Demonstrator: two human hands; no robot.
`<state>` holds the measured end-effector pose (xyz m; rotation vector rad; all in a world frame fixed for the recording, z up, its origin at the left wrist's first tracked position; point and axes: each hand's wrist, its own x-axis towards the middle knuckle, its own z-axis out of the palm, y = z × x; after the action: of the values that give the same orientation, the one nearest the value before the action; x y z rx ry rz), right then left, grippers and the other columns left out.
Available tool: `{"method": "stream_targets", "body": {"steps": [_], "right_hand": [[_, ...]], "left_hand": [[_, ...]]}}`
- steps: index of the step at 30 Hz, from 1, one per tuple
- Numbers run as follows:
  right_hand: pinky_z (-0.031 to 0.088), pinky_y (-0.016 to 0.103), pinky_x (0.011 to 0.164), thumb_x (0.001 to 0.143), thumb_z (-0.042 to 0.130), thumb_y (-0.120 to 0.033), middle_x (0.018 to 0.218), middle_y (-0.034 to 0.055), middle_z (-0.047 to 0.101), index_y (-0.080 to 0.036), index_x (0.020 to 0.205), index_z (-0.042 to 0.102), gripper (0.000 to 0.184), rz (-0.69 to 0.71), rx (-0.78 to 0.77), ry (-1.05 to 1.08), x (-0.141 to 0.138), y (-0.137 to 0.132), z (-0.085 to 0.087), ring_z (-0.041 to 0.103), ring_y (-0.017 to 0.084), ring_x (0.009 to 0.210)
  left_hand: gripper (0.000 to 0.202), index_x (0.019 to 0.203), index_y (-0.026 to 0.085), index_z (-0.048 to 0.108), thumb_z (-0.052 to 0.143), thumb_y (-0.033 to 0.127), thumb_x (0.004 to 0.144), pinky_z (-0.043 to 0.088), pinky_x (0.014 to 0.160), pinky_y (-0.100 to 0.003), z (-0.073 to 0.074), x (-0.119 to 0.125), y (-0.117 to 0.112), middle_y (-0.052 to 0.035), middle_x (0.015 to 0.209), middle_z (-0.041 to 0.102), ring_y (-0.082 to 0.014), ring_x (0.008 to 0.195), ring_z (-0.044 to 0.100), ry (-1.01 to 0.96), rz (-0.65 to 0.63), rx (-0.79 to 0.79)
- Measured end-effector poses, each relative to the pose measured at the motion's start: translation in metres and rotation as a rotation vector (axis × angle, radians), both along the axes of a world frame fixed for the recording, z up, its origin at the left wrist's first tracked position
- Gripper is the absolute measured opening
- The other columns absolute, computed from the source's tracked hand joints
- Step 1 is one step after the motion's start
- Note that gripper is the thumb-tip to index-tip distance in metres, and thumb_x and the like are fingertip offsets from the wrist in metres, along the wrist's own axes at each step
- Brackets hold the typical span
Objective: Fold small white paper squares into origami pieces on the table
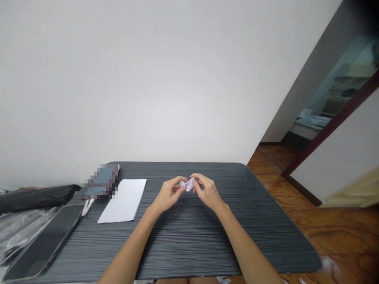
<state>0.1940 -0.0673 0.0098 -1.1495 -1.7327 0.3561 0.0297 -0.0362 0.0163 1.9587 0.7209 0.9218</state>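
A small folded piece of white paper (188,184) is held between my two hands, above the middle of the dark table. My left hand (170,192) pinches its left side between thumb and fingers. On the right side, the thumb and fingers of my right hand (208,191) grip the paper too. Creases and raised points show on the paper, but its exact folded shape is too small to make out. Fingertips cover parts of both its edges.
A stack of white paper sheets (124,201) lies left of my hands. Beyond it is a blurred-out item (102,181). A tablet-like dark slab (47,240) rests at the left edge of the black-grained table (251,221). A white wall (177,79) stands behind; wooden floor (340,232) lies right.
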Motion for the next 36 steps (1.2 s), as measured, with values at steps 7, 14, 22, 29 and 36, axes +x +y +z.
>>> {"method": "stream_targets", "body": {"steps": [7, 14, 22, 29, 36], "right_hand": [[0.045, 0.022, 0.054, 0.083, 0.036, -0.02, 0.078, 0.0038, 0.055, -0.018, 0.089, 0.05, 0.015, 0.053, 0.009, -0.004, 0.008, -0.002, 0.007, 0.055, 0.011, 0.057], [0.044, 0.026, 0.066, 0.081, 0.034, -0.011, 0.084, 0.0053, 0.053, -0.018, 0.093, 0.051, 0.022, 0.105, 0.081, -0.118, 0.008, -0.006, 0.015, 0.054, 0.013, 0.068], [0.042, 0.025, 0.07, 0.077, 0.043, -0.01, 0.09, 0.0044, 0.05, -0.017, 0.087, 0.051, 0.014, 0.173, -0.031, -0.31, 0.012, -0.013, 0.021, 0.051, 0.011, 0.072], [0.041, 0.027, 0.075, 0.078, 0.046, -0.011, 0.092, 0.0048, 0.05, -0.018, 0.085, 0.05, 0.011, 0.192, -0.06, -0.367, 0.013, -0.014, 0.02, 0.051, 0.014, 0.084], [0.041, 0.027, 0.073, 0.078, 0.045, -0.011, 0.09, 0.0043, 0.053, -0.019, 0.093, 0.052, 0.018, 0.213, -0.067, -0.338, 0.013, -0.015, 0.023, 0.052, 0.014, 0.081]], "left_hand": [[0.019, 0.091, 0.016, 0.048, 0.047, 0.029, 0.078, 0.047, 0.074, -0.027, 0.001, -0.005, 0.005, -0.0078, 0.106, 0.056, -0.016, 0.082, 0.06, 0.002, -0.005, -0.019], [0.014, 0.082, 0.015, 0.053, 0.047, 0.027, 0.078, 0.046, 0.069, -0.024, 0.001, -0.007, 0.006, -0.0026, 0.078, 0.06, -0.0126, 0.073, 0.058, 0.059, 0.025, 0.149], [0.019, 0.092, 0.015, 0.055, 0.049, 0.024, 0.077, 0.046, 0.071, -0.026, -0.001, -0.01, 0.009, -0.0051, 0.085, 0.06, -0.0136, 0.077, 0.057, 0.104, 0.004, 0.217], [0.027, 0.1, 0.015, 0.055, 0.051, 0.026, 0.075, 0.046, 0.073, -0.027, 0.003, -0.012, 0.007, -0.007, 0.093, 0.059, -0.0143, 0.079, 0.056, 0.186, -0.068, 0.175], [0.021, 0.089, 0.016, 0.062, 0.052, 0.028, 0.075, 0.044, 0.07, -0.025, 0.003, -0.011, 0.009, -0.0064, 0.088, 0.06, -0.0146, 0.077, 0.055, 0.187, -0.071, 0.22]]}}
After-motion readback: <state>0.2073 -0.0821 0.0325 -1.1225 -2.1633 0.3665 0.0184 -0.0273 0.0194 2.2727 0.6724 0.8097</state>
